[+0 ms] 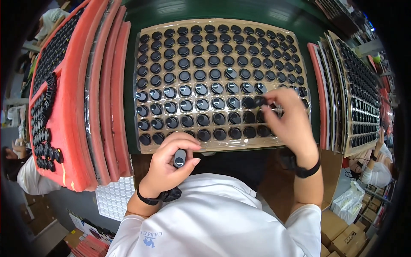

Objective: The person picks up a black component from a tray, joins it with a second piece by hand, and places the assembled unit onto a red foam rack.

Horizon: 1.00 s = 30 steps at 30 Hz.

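Observation:
My left hand [162,165] is closed around a small grey capsule-shaped piece with a shiny black end [180,159], held upright just in front of the tray's near edge. My right hand [291,120] reaches over the right part of the tray, slightly blurred, with thumb and fingers pinching a small round black part [259,101]. Beneath it lies a wide tray with a clear plastic insert over a brown base [222,146]. Rows of black, round-topped pieces [184,90] sit in its pockets. The pockets directly under my right hand are partly hidden.
Tall stacks of pink foam sheets [77,128] with black parts stand left. More stacked trays [359,103] stand right. The tray rests on a green tabletop [184,13]. Cardboard boxes [342,227] and a plastic bag [349,203] are lower right. Other people work at both sides.

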{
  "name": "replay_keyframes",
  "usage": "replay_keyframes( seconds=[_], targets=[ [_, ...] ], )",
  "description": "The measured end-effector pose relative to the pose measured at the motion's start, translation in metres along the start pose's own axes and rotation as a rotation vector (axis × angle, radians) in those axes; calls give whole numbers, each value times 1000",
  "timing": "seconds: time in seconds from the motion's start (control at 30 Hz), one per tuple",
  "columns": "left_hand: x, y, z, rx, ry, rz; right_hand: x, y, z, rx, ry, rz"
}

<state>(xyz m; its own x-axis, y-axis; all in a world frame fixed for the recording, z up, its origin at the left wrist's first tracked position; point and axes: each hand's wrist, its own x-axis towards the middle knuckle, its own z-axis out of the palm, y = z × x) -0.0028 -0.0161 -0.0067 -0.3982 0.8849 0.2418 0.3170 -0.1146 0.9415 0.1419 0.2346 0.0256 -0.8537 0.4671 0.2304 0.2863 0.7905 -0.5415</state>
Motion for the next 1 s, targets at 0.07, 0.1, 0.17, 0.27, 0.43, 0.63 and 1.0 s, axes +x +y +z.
replay_keyframes(
  seconds=[0.07, 0.1, 0.17, 0.27, 0.43, 0.63, 1.0],
  targets=[
    [-1, 2, 1, -17, -5, -38, 8, 20, -9, -154, 41, 21],
    [-1, 3, 3, -40, -18, -73, 10, 29, -12, -156, 42, 21],
    [0, 6, 5, -60, -28, -109, 15, 44, -13, -233, 2, 62],
    [0, 8, 7, -81, -33, -162, 19, 52, -9, -279, -38, 85],
    [-1, 6, 3, -51, -75, -101, 26, 54, -1, -336, -99, 86],
    [-4, 8, 5, -133, -121, -274, 26, 44, -3, -360, -45, -4],
    [3, 9, 10, -65, -200, -204, -6, -64, 35, 524, -376, -403]
  ],
)
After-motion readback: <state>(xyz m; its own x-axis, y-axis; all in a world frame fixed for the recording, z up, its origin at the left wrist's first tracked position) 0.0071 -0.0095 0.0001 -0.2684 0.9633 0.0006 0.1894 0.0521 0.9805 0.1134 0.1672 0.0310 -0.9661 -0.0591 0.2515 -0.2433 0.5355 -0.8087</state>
